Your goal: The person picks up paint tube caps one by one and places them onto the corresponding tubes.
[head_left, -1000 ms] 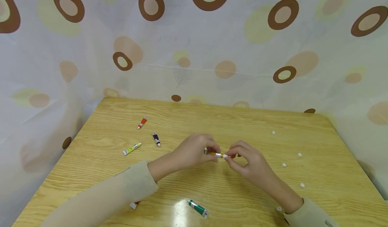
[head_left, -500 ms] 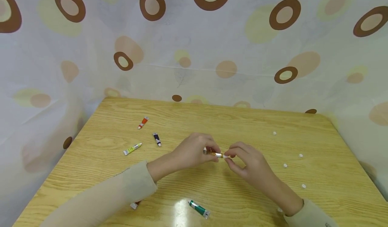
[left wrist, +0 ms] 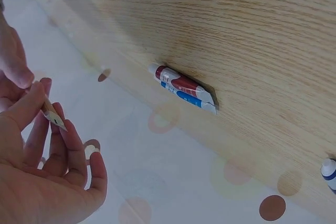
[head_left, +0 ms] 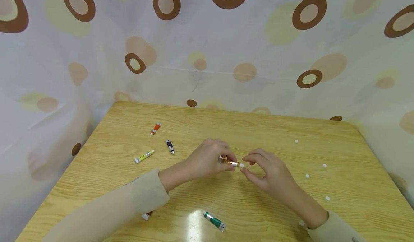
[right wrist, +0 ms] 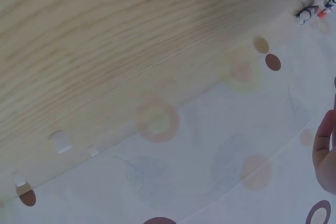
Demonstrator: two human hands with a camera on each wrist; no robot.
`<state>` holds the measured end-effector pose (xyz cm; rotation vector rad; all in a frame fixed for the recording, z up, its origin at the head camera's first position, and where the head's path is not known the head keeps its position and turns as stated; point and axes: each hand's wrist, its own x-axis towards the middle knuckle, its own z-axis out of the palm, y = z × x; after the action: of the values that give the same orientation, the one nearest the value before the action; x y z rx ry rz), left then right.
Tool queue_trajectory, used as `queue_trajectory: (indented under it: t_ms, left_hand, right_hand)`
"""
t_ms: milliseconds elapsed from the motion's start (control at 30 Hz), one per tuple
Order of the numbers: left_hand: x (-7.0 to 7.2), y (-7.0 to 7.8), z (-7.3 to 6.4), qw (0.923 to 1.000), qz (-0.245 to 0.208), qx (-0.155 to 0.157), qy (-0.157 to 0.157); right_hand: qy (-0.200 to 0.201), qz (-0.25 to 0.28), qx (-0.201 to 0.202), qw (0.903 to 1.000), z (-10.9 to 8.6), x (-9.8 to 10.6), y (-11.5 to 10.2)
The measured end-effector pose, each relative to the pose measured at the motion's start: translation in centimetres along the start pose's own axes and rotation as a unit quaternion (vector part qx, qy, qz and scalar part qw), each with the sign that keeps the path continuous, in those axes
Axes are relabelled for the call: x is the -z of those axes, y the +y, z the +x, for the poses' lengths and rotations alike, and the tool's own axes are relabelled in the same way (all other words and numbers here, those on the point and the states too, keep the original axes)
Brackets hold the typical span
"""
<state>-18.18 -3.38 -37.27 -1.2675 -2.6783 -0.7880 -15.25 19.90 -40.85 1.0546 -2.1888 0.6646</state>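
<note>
My left hand (head_left: 210, 157) pinches a small gold paint tube (head_left: 231, 162) between thumb and fingers, its white tip pointing right. In the left wrist view, the flat crimped end of that tube (left wrist: 54, 118) sticks out between the fingers of the left hand (left wrist: 52, 156). My right hand (head_left: 270, 170) is at the white tip, thumb and forefinger parted on either side of it. Only part of the right hand (right wrist: 326, 156) shows at the edge of the right wrist view.
Red (head_left: 155, 129), dark purple (head_left: 170, 147) and yellow (head_left: 144, 157) tubes lie at the left; a green tube (head_left: 215, 220) lies in front. A dark red tube (left wrist: 184, 83) lies against a blue tube (left wrist: 181, 94). Several small white caps, one a far cap (head_left: 296, 141), dot the right side.
My right thumb and forefinger, earlier pinching the tube's white tip, have spread apart from it. My left hand keeps its hold on the gold tube. The head view has shifted slightly.
</note>
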Motion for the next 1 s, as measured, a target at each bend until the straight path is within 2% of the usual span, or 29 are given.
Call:
queue_trajectory:
  t_ms: [300,667,1000]
  left_hand:
    - [0.13,0.27,-0.07,1.0,-0.001,0.006,0.0]
    - [-0.13,0.3,-0.25,0.9999,0.013,0.001,0.008]
    - [-0.22,0.7,-0.41,0.9939,0.1,-0.035,0.031]
  right_hand:
    - [0.001,-0.049,0.027,0.9984,0.13,0.1,-0.32]
    - [-0.001,-0.039,0.031,0.9987,0.34,-0.15,-0.61]
    - [-0.044,0.011,-0.03,0.9985,0.14,0.02,-0.88]
